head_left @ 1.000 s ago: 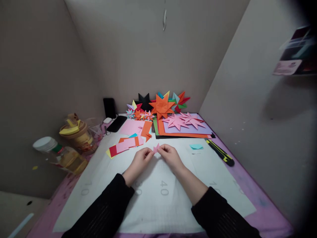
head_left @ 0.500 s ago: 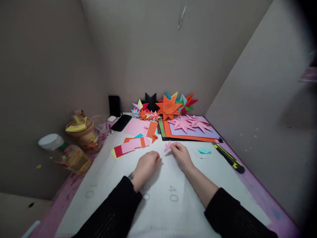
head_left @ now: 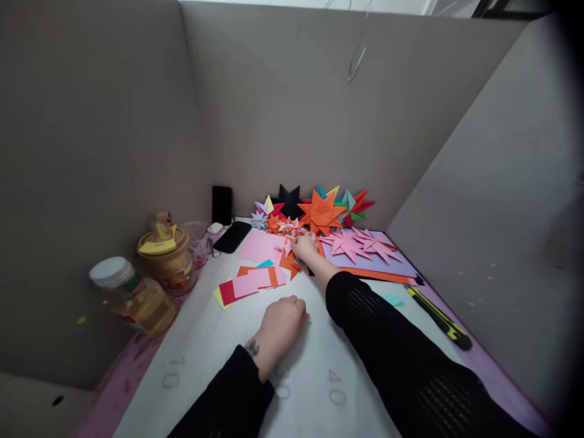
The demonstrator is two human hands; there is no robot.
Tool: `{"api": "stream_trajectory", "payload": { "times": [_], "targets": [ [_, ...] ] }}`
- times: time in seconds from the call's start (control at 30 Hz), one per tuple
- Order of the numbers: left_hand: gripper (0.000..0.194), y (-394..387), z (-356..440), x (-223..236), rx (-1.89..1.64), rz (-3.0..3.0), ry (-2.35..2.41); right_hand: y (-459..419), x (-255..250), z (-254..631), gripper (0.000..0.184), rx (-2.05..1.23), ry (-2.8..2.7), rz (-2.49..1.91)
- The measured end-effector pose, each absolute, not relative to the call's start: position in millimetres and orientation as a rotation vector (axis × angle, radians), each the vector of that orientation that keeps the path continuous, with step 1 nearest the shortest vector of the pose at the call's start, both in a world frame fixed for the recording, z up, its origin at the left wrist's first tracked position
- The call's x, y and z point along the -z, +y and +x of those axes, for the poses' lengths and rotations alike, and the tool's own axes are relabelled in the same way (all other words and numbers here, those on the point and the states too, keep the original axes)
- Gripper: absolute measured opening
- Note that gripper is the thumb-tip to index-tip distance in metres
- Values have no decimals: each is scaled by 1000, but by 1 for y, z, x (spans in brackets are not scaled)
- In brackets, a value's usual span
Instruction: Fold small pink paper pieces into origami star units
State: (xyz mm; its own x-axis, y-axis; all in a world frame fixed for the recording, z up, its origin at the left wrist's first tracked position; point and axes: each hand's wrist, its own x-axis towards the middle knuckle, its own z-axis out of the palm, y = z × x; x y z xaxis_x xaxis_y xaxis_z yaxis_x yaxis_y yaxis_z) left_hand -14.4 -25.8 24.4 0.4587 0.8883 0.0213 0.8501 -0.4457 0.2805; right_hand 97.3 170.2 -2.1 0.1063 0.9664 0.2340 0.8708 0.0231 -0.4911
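My left hand point(head_left: 283, 321) rests on the white mat with its fingers curled together. Whatever lies inside them, if anything, is hidden. My right hand point(head_left: 305, 246) is stretched far forward, over the orange paper beside the pink paper sheet point(head_left: 258, 244). Its fingers are pinched, and a small pink folded paper piece point(head_left: 287, 246) shows at their tips, partly covered. Just below that hand lies an orange folded piece point(head_left: 291, 267). Behind the fingers sit small folded stars, with a large orange paper star point(head_left: 322, 212) propped against the back wall.
Paper strips point(head_left: 250, 281) lie left of centre. Pink paper stars point(head_left: 349, 244) rest on stacked coloured sheets at right. A yellow-black utility knife point(head_left: 438, 316) and a turquoise paper piece point(head_left: 393, 300) are farther right. Phone point(head_left: 233, 236), tub point(head_left: 166, 258) and bottle point(head_left: 137, 298) stand left.
My right hand has moved forward and left from the middle of the mat, carrying the pink folded piece to the papers. My left hand stays curled on the mat. The view has tilted upward.
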Motion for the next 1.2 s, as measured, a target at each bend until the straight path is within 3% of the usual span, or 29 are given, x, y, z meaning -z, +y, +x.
{"api": "stream_trajectory", "payload": {
  "times": [0.23, 0.43, 0.6, 0.73, 0.9, 1.1, 1.2],
  "targets": [
    [19, -23, -18, -28, -202, 2483, 1545, 164, -5, 99, 22, -138, -1810, -1820],
    [19, -14, -33, -29, -279, 2365, 1710, 107, -26, 120, 16, -145, -1898, -1572],
    [23, 2, -59, -21, -627, 2259, 2122, 2, -10, 139, 17, -541, -2075, -1187],
    [33, 11, -70, -14, -540, 2103, 2399, -45, 3, 148, 22, -669, -2100, -1119],
    [42, 18, -69, -10, -573, 1978, 2345, -41, 6, 152, 18, -686, -2095, -1087],
    [31, 21, -69, -7, -614, 1995, 2167, -35, 9, 157, 17, -679, -2078, -1067],
    [35, 23, -64, -7, -687, 2026, 2208, -34, 10, 156, 17, -662, -2088, -1045]
  ]
}}
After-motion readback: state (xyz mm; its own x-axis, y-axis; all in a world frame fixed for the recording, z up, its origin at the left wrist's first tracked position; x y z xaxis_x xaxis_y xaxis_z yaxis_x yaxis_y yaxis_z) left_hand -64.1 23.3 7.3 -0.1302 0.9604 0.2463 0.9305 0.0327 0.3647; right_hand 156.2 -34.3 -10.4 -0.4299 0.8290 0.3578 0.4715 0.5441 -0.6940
